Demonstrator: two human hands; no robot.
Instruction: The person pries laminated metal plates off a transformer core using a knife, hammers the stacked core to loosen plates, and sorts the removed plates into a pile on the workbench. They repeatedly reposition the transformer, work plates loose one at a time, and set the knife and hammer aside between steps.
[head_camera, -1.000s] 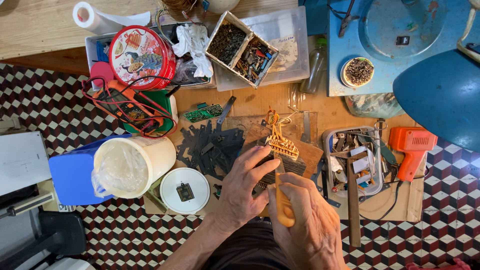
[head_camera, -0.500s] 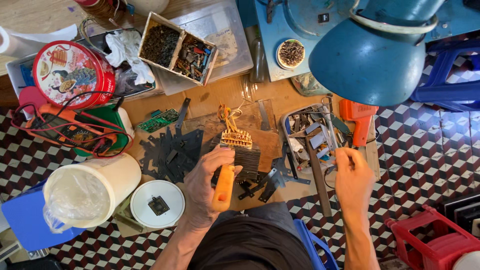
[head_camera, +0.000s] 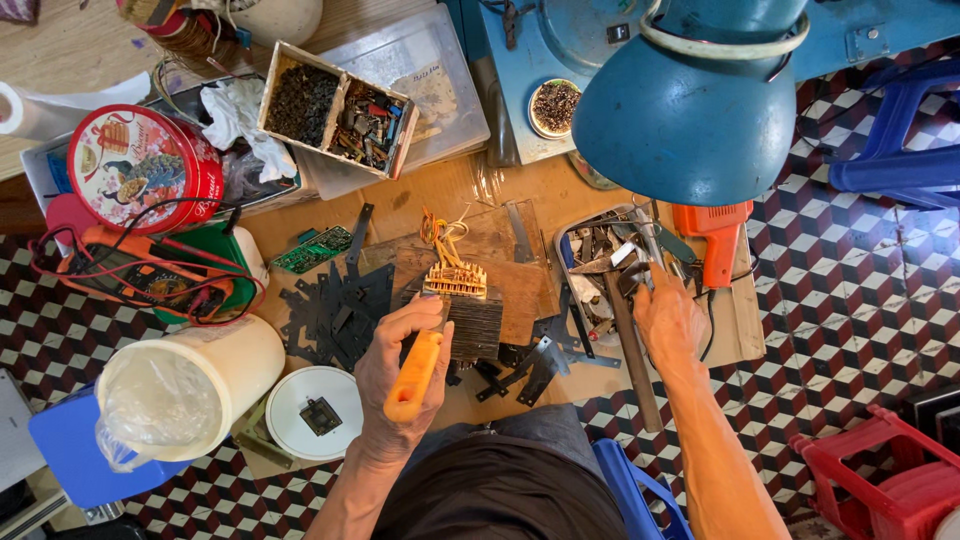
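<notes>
While you look down at the bench, everything sits relative to the transformer core:

Red tin: way off to the core's upper left, by the orange multimeter.

White tub: lower left of the core, lying on its side, with a round white lid just beside it.

Left hand: your fingers are clenched round the orange-handled tool, right at the core's lower-left edge.

Transformer core: dark laminated block with a tan bobbin and orange wires on top, resting on the wooden board, loose black plates scattered around.

Right hand: well right of the core, over the tool tray; can't tell if your fingers grip anything.

Orange drill: just past that hand.
</notes>
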